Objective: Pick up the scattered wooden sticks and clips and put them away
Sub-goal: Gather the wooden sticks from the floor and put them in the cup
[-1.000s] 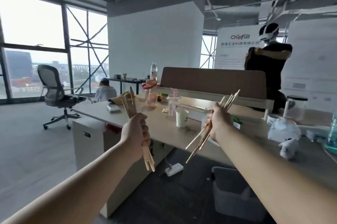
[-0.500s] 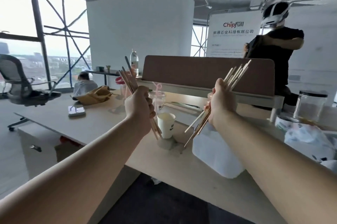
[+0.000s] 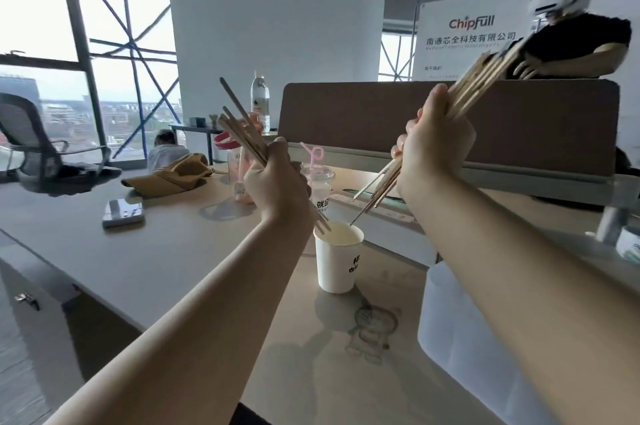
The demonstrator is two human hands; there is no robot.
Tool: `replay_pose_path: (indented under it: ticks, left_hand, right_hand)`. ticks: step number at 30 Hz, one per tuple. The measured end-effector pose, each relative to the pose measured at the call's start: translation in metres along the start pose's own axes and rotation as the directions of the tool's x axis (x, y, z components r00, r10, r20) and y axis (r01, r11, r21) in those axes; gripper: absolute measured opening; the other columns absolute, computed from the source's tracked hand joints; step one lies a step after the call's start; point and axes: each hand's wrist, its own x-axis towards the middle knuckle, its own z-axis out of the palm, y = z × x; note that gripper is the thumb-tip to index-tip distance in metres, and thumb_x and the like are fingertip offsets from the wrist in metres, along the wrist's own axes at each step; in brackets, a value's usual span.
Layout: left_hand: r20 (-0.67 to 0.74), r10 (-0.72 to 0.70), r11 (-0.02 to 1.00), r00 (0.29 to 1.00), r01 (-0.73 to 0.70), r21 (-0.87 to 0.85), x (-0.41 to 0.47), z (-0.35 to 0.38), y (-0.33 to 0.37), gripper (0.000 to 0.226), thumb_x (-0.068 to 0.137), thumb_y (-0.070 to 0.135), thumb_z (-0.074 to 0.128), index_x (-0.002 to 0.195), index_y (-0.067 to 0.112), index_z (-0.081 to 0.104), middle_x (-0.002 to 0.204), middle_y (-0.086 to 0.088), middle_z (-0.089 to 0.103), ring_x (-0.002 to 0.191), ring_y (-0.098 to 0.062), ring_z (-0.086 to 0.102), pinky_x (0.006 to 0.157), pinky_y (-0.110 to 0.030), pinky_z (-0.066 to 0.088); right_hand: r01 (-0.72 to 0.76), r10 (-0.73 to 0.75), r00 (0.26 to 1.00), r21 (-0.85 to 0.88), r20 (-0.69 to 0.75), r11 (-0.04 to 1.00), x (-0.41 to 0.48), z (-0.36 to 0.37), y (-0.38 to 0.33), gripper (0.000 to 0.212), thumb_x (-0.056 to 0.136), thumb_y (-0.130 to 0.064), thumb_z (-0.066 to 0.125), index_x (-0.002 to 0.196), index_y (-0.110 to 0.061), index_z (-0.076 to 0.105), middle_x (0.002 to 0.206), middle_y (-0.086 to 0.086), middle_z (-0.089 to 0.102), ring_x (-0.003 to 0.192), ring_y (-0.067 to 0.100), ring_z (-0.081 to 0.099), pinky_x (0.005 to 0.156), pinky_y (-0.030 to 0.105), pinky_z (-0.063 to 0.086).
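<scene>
Daylit office, wide-angle view, soft overall

Daylight came from the tall windows (image 3: 86,44) at the left, which were blown out to near white. The desk (image 3: 173,251) was evenly lit, with only faint, diffuse shadows under the paper cup (image 3: 337,262) and the tan cap (image 3: 169,175). Straight lines bowed toward the frame edges. The raised wooden sticks (image 3: 485,78) at upper right were smeared by motion blur, and fine detail looked soft and compressed throughout.

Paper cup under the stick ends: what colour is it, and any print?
White, with small black characters printed on its side; the paper cup shows best in the head view.
</scene>
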Motion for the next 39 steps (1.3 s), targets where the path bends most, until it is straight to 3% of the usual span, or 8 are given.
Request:
replay_pose_path:
  ticks: [5, 12, 15, 20, 23, 28, 33, 39]
  left_hand:
    - [0.12, -0.028, 0.998, 0.992, 0.021, 0.058, 0.013, 0.003, -0.016, 0.037, 0.089, 0.017, 0.053, 0.056, 0.02, 0.037, 0.039, 0.008, 0.032, 0.032, -0.007, 0.025, 0.037, -0.017, 0.021]
    - [0.261, -0.116, 0.98, 0.958, 0.068, 0.187, 0.021, -0.015, -0.05, 0.038, 0.093, 0.028, 0.056, 0.06, 0.021, 0.037, 0.045, 0.006, 0.032, 0.038, -0.008, 0.027, 0.04, -0.02, 0.023]
    - [0.318, -0.163, 0.972, 0.934, 0.096, 0.216, 0.022, -0.022, -0.057, 0.037, 0.095, 0.03, 0.054, 0.063, 0.02, 0.039, 0.047, 0.005, 0.033, 0.04, -0.01, 0.03, 0.041, -0.021, 0.027]
    - [0.373, -0.085, 0.928, 0.924, -0.062, 0.368, 0.019, -0.019, -0.064, 0.038, 0.095, 0.03, 0.053, 0.061, 0.016, 0.045, 0.048, 0.004, 0.044, 0.04, -0.009, 0.044, 0.045, -0.022, 0.036]
    - [0.373, -0.043, 0.923, 0.927, -0.106, 0.37, 0.019, -0.021, -0.065, 0.035, 0.097, 0.028, 0.05, 0.065, 0.016, 0.047, 0.046, 0.008, 0.046, 0.04, -0.006, 0.045, 0.045, -0.022, 0.038]
    - [0.326, 0.014, 0.925, 0.945, -0.136, 0.354, 0.019, -0.022, -0.067, 0.009, 0.097, 0.028, 0.048, 0.092, 0.021, 0.044, 0.061, 0.002, 0.049, 0.045, -0.007, 0.047, 0.05, -0.027, 0.042]
    - [0.358, -0.002, 0.929, 0.934, -0.13, 0.346, 0.017, -0.022, -0.065, 0.024, 0.097, 0.027, 0.05, 0.076, 0.017, 0.05, 0.06, 0.004, 0.048, 0.053, -0.007, 0.047, 0.054, -0.023, 0.043]
    - [0.372, -0.049, 0.935, 0.927, -0.088, 0.344, 0.015, -0.022, -0.066, 0.022, 0.087, 0.04, 0.057, 0.083, 0.019, 0.054, 0.076, -0.007, 0.06, 0.073, -0.025, 0.061, 0.077, -0.051, 0.053]
  right_hand:
    - [0.054, -0.032, 0.994, -0.22, 0.102, 0.974, 0.003, 0.009, 0.043, 0.045, 0.083, -0.054, 0.05, 0.053, -0.021, 0.047, 0.045, -0.006, 0.047, 0.04, 0.015, 0.044, 0.055, 0.035, 0.042]
    - [0.0, 0.132, 0.948, -0.414, 0.29, 0.91, -0.016, -0.009, 0.074, 0.045, 0.094, -0.048, 0.049, 0.062, -0.015, 0.051, 0.05, -0.001, 0.05, 0.037, 0.009, 0.049, 0.045, 0.023, 0.045]
    - [-0.067, 0.2, 0.933, -0.403, 0.299, 0.913, -0.02, -0.012, 0.081, 0.041, 0.093, -0.041, 0.053, 0.063, -0.014, 0.051, 0.046, -0.002, 0.049, 0.033, 0.011, 0.046, 0.048, 0.027, 0.046]
    - [-0.135, 0.304, 0.898, -0.457, 0.319, 0.879, -0.024, -0.012, 0.087, 0.032, 0.088, -0.038, 0.062, 0.066, -0.015, 0.059, 0.051, -0.001, 0.055, 0.052, 0.021, 0.058, 0.07, 0.043, 0.056]
    - [-0.146, 0.328, 0.883, -0.466, 0.337, 0.872, -0.025, -0.013, 0.086, 0.027, 0.087, -0.033, 0.064, 0.068, -0.014, 0.062, 0.054, -0.002, 0.056, 0.055, 0.018, 0.056, 0.067, 0.036, 0.054]
    - [-0.186, 0.36, 0.867, -0.445, 0.345, 0.876, -0.025, -0.015, 0.085, 0.024, 0.086, -0.029, 0.067, 0.068, -0.013, 0.064, 0.056, -0.002, 0.059, 0.054, 0.015, 0.055, 0.063, 0.03, 0.048]
    - [-0.205, 0.372, 0.857, -0.424, 0.358, 0.882, -0.024, -0.017, 0.081, 0.022, 0.082, -0.031, 0.07, 0.071, -0.012, 0.068, 0.058, 0.0, 0.061, 0.059, 0.018, 0.058, 0.062, 0.031, 0.048]
    - [-0.228, 0.386, 0.846, -0.405, 0.368, 0.885, -0.024, -0.017, 0.083, 0.025, 0.08, -0.028, 0.07, 0.057, -0.018, 0.068, 0.058, 0.002, 0.063, 0.059, 0.023, 0.061, 0.064, 0.039, 0.053]
